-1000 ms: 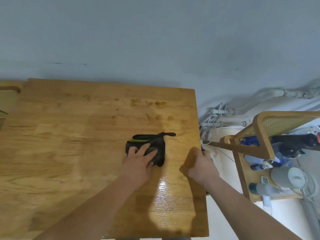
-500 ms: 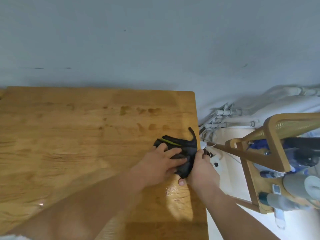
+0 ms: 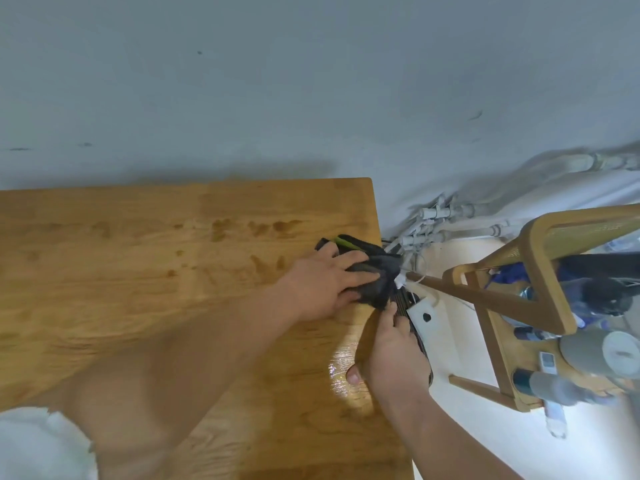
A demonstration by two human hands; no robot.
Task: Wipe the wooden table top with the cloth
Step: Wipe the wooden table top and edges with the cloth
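The wooden table top [image 3: 166, 289] fills the left and middle of the head view, with dark damp marks [image 3: 273, 226] near its far edge and a wet shine near the right edge. A black cloth with a green stripe [image 3: 379, 271] lies at the table's right edge, part of it hanging over. My left hand [image 3: 325, 282] presses flat on the cloth with straight fingers. My right hand [image 3: 394, 355] sits along the right edge below the cloth, thumb on the table top, fingertips reaching up to the cloth's overhanging part.
A wooden chair frame [image 3: 540, 265] holding bottles and bags stands close to the right of the table. White pipes [image 3: 433, 226] and a white power strip [image 3: 424, 317] lie on the floor between them. A grey wall is behind. Something white [image 3: 34, 445] shows at bottom left.
My left hand has slid the cloth right, from mid-table to the right edge, where it now overhangs. My right hand has stayed at that edge, fingers now reaching to the cloth.
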